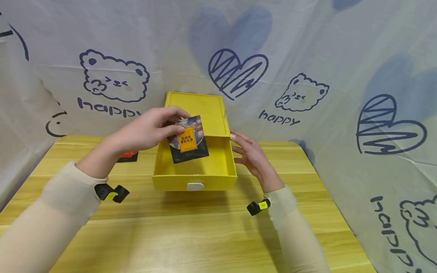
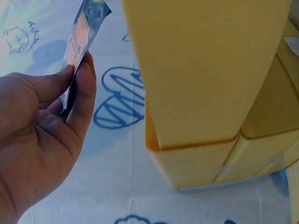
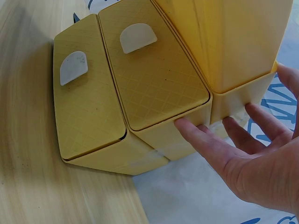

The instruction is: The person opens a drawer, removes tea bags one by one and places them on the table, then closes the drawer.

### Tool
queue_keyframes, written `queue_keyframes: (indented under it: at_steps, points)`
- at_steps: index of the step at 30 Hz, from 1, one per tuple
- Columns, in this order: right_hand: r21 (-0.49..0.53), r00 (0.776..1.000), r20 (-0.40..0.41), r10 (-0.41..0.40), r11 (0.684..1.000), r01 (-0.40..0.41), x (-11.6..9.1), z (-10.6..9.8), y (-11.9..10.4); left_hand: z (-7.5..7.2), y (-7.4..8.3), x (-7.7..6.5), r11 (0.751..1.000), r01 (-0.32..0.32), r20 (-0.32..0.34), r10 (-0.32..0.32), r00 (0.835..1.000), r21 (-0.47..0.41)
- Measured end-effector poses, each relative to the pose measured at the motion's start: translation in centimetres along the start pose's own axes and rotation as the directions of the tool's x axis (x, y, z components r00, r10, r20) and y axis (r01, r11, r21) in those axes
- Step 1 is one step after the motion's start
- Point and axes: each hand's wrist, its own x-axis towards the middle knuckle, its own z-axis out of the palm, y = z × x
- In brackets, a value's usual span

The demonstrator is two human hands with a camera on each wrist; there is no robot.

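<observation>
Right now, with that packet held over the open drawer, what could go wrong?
The left hand pinches the dark packet near one edge, so it might slip. The top drawer juts out of the yellow cabinet; pressing down on it could tip everything forward, though the right hand touches the side. The left wrist might brush the partly hidden red-and-black item.
</observation>
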Motion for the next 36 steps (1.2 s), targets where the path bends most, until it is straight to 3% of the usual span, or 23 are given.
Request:
queue_keyframes:
  at_steps: [13, 29, 36]
  points:
    - [-0.005, 1.000, 0.004, -0.006, 1.000, 0.006, 0.0, 0.0, 0.0, -2.8, -1.7, -2.7, 0.997, 0.054, -0.118, -0.059, 0.991, -0.047]
    - [0.001, 1.000, -0.004, 0.001, 1.000, 0.000, 0.0, 0.0, 0.0, -3.5, -6.6, -5.2, 0.986, 0.154, -0.270, -0.165, 0.949, -0.062]
    - [-0.011, 1.000, -0.015, -0.001, 1.000, 0.001, 0.0, 0.0, 0.1, -3.5, -10.2, -5.8, 0.970, 0.211, -0.286, -0.239, 0.928, -0.125]
